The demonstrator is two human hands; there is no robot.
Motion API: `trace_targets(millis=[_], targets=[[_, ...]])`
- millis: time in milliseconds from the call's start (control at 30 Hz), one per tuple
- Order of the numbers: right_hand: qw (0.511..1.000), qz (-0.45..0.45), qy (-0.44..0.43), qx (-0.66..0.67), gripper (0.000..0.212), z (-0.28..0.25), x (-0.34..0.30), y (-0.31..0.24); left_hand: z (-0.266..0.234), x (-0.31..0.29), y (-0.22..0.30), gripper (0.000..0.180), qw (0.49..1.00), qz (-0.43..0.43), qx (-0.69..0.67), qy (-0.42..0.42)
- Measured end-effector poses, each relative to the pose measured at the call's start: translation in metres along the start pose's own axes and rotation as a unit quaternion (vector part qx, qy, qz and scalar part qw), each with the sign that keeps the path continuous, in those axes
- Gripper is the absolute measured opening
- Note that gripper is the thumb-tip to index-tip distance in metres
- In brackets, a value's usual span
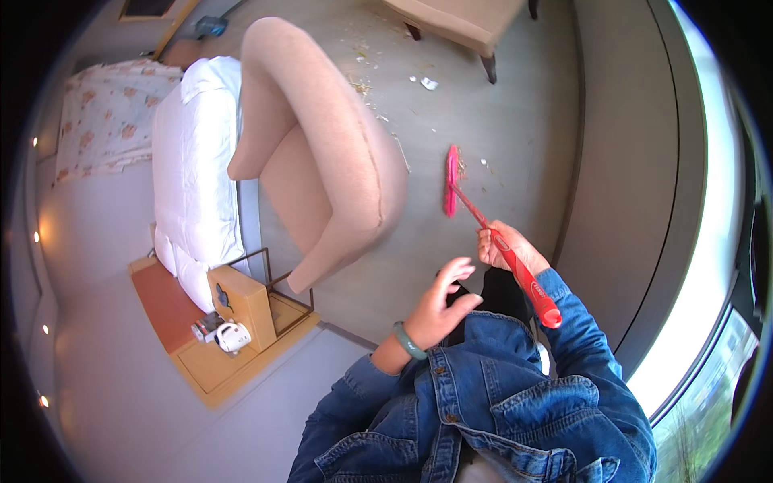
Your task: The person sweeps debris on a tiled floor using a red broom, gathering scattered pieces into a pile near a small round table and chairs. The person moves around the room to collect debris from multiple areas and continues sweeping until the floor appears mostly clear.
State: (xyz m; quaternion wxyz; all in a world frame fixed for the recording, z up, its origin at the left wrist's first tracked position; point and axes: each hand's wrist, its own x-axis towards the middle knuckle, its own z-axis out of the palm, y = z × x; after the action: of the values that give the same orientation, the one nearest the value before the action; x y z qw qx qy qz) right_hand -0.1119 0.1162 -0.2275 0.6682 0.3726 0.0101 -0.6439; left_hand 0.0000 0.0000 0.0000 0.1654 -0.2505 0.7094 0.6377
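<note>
My right hand (513, 248) is wrapped round the red handle of a broom (515, 262), whose top end sticks out back past my wrist. The broom's pink head (451, 181) rests on the grey floor ahead, with bits of litter (489, 169) just to its right. My left hand (445, 304), a green bangle (409, 341) at its wrist, is raised in front of my body with the fingers apart and nothing in it. It is near the handle but not touching it.
A beige armchair (322, 121) stands close on the left, with a white-covered bed (193, 161) behind it. A wooden stand (250, 310) bears a white kettle (233, 336). Straw-like scraps and white pieces (429, 83) lie farther off, near another beige seat (463, 24). A window is at right.
</note>
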Motion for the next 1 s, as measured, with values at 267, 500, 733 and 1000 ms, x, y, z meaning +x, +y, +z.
trace_targets(millis=[267, 500, 733, 1000], targets=[[0.997, 0.004, -0.029, -0.073, 0.016, 0.059, -0.018, 0.081, -0.062, -0.139, -0.118, 0.052, 0.831, -0.118, -0.491, 0.235], [0.987, -0.021, -0.053, -0.152, 0.018, 0.143, -0.03, 0.164, -0.112, -0.23, -0.191, 0.062, 0.633, -0.11, -0.705, 0.301], [0.932, -0.101, 0.048, -0.344, 0.01, 0.185, -0.01, 0.2, -0.165, -0.296, -0.263, 0.074, 0.58, -0.132, -0.704, 0.387], [0.899, -0.197, 0.178, -0.349, 0.033, 0.22, -0.01, 0.221, -0.206, -0.319, -0.376, 0.084, 0.709, -0.078, -0.464, 0.526]])
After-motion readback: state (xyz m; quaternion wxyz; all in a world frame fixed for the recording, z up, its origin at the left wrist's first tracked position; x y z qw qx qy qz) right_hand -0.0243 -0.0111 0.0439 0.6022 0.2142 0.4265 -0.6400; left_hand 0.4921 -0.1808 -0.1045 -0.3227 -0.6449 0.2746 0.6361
